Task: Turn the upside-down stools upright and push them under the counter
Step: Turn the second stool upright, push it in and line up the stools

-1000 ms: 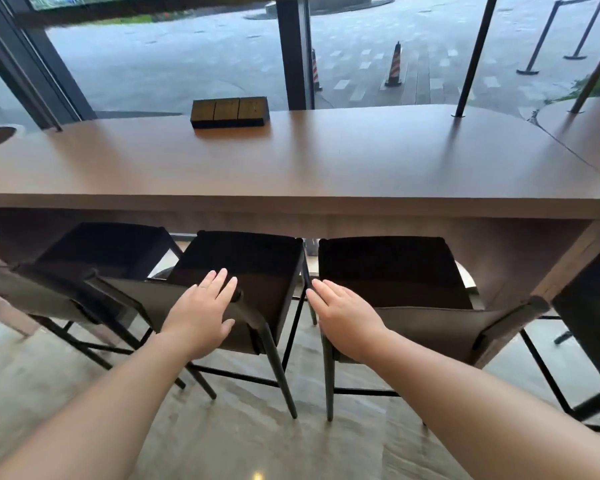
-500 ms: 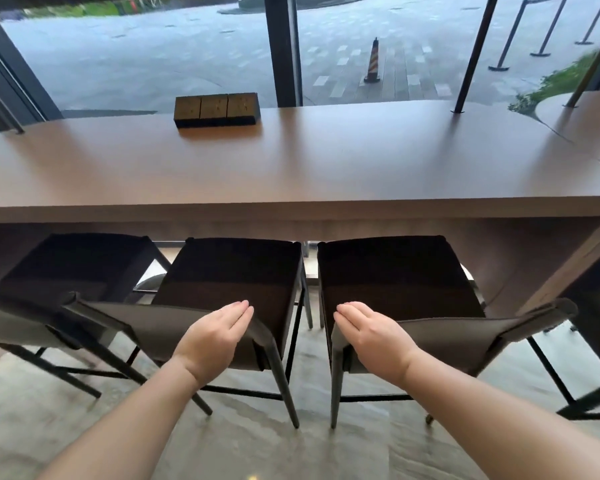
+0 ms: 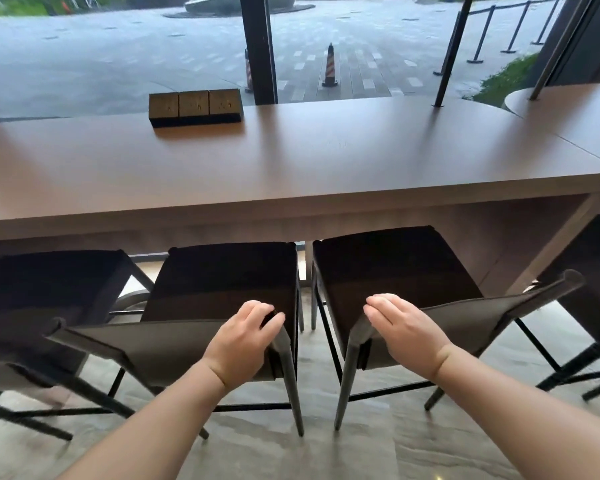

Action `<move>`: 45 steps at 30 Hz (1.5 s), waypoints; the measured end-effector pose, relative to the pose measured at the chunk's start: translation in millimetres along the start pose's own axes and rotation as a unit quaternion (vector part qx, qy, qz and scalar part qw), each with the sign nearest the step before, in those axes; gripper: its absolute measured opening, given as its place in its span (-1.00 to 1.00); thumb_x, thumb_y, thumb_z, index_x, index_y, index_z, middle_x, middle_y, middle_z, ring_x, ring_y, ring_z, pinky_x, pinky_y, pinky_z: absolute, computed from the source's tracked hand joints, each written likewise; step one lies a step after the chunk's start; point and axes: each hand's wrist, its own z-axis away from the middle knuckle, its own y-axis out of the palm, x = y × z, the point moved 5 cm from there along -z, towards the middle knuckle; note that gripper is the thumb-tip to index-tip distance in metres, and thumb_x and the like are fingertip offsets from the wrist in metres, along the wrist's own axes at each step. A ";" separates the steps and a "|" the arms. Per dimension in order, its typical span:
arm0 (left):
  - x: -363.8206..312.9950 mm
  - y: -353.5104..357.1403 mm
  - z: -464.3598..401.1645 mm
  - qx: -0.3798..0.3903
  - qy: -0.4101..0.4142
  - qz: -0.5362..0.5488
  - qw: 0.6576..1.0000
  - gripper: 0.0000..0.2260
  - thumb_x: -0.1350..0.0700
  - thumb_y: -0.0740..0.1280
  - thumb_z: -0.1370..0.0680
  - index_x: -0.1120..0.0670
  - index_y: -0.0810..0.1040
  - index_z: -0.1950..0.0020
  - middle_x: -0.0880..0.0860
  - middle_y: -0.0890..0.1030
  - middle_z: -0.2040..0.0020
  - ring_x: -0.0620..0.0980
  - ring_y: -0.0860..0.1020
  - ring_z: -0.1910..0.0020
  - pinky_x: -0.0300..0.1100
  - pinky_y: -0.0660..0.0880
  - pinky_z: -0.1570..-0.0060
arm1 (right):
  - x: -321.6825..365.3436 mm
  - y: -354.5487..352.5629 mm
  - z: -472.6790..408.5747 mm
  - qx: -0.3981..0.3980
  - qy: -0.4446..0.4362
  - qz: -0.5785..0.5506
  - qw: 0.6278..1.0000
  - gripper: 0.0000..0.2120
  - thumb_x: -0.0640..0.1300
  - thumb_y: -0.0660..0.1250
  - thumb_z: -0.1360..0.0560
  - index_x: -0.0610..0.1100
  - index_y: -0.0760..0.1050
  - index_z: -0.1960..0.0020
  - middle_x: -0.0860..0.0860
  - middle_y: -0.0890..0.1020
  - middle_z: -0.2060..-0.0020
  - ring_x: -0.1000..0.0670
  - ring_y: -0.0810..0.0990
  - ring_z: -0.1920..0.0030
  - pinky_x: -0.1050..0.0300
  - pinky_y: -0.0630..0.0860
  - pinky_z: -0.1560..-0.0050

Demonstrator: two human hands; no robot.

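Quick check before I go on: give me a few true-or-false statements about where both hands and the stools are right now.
1. The left hand rests on the backrest of the middle stool. True.
2. The right hand is flat on the counter. False: it is on the backrest of the right stool.
3. Both stools under the hands stand upright on their legs. True.
4. The two stools' seats sit at least partly under the counter edge. True.
5. The counter is bare. False: a dark block of three wooden squares sits on it.
6. The left hand's fingers are spread flat. False: they curl over the backrest's top corner.
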 end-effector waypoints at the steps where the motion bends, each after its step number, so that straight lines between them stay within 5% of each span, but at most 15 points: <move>1: 0.1 1.2 -1.9 -0.005 -0.004 0.007 1.000 -0.51 0.44 0.38 -0.25 0.22 0.54 -0.16 0.18 0.47 -0.07 0.13 0.43 -0.05 -0.04 0.60 0.00 | -0.5 1.2 -0.5 -0.002 0.007 0.000 1.000 -0.58 -0.39 0.02 -0.41 -0.35 0.55 -0.12 -0.22 0.60 -0.04 -0.22 0.58 -0.06 -0.09 0.56 -0.12; 15: -11.8 23.1 -54.5 -0.047 -0.009 -0.006 0.999 -0.67 0.33 0.11 -0.48 0.25 0.61 -0.09 0.15 0.58 0.08 0.08 0.43 0.04 -0.06 0.58 0.00 | -0.3 3.3 -6.1 -0.025 0.029 -0.010 0.999 -0.59 -0.37 0.03 -0.39 -0.28 0.55 -0.10 -0.17 0.59 -0.04 -0.15 0.52 -0.08 -0.02 0.53 -0.20; 31: -13.4 27.0 -68.1 -0.022 -0.046 0.020 0.999 -0.66 0.35 0.11 -0.47 0.25 0.61 -0.11 0.15 0.58 0.05 0.07 0.43 0.03 -0.10 0.55 0.00 | 11.2 14.7 -47.8 -0.017 0.033 -0.045 0.998 -0.68 -0.38 0.17 -0.38 -0.29 0.54 -0.08 -0.18 0.58 -0.01 -0.18 0.58 0.03 -0.03 0.58 -0.06; 35: -14.1 22.6 -68.9 -0.014 -0.046 0.029 0.998 -0.68 0.41 0.29 -0.39 0.25 0.61 -0.11 0.18 0.60 -0.01 0.11 0.48 -0.04 -0.07 0.55 -0.08 | 12.5 13.7 -50.3 -0.006 0.035 -0.038 0.999 -0.69 -0.37 0.10 -0.41 -0.29 0.54 -0.04 -0.18 0.58 0.03 -0.18 0.56 0.07 -0.04 0.58 -0.01; 39: -10.2 21.3 -71.5 0.020 -0.034 0.031 0.999 -0.64 0.46 0.39 -0.25 0.23 0.62 0.00 0.17 0.62 0.02 0.12 0.53 0.01 -0.10 0.56 -0.03 | 11.8 14.3 -51.3 0.012 0.034 -0.037 0.999 -0.72 -0.42 0.26 -0.34 -0.27 0.54 -0.02 -0.16 0.57 0.05 -0.17 0.55 0.09 -0.05 0.57 0.03; 45: -4.9 22.1 -62.8 0.041 -0.006 0.006 0.999 -0.71 0.41 0.18 -0.32 0.19 0.60 0.10 0.12 0.59 0.10 0.10 0.47 0.06 -0.10 0.56 0.07 | 10.0 13.0 -51.3 0.012 0.039 -0.045 0.998 -0.70 -0.45 0.27 -0.32 -0.27 0.54 -0.01 -0.16 0.58 0.01 -0.15 0.55 0.08 -0.02 0.58 0.02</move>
